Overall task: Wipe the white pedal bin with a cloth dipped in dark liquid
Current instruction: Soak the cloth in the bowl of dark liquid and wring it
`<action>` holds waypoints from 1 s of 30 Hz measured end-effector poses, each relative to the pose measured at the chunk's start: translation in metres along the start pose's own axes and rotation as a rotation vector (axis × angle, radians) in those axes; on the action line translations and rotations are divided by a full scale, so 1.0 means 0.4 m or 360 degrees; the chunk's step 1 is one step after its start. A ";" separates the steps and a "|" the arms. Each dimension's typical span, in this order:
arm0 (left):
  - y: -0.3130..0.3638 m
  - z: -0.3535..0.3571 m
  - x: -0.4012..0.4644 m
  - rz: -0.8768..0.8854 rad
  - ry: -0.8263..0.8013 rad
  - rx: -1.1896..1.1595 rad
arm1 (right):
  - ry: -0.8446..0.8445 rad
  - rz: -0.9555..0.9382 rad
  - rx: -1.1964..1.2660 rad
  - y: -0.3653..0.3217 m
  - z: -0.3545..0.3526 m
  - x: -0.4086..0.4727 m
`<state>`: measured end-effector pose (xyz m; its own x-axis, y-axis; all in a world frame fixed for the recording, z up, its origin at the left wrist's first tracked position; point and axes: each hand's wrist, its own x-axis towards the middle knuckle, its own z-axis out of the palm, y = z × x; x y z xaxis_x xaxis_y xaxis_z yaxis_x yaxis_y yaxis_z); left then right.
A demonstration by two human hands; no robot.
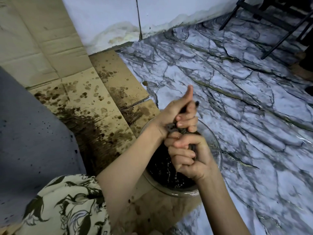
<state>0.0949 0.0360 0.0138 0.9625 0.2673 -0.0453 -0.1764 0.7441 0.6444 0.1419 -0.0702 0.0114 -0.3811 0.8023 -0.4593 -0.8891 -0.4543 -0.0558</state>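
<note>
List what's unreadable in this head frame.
- Cloth: mostly hidden inside left hand and right hand; size and colour unclear.
- Glass bowl: liquid level hidden behind both hands.
- Grey-white surface at left: cut off by the edge; could be the bin, unconfirmed.
- Black frame, top right: cut off.

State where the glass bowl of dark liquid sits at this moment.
In the head view the glass bowl sits low and centre-right, under both hands, straddling the stained cardboard and the marble-patterned floor.
</note>
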 end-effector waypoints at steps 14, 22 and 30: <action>-0.127 0.000 0.070 0.0026 0.1038 0.0810 | 0.1328 -0.1300 -0.1007 0.036 -0.130 0.115; -0.156 -0.056 0.085 0.0037 0.1346 0.1094 | 0.1546 -0.1443 -0.1388 0.023 -0.196 0.159; -0.129 -0.066 0.046 0.0007 0.1243 0.1226 | 0.1762 -0.1274 -0.1884 0.012 -0.174 0.156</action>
<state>0.1163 0.0187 -0.0405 0.5183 0.7857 -0.3376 0.2581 0.2326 0.9377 0.1315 -0.0492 -0.0791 0.7708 0.5651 -0.2942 0.0680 -0.5321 -0.8440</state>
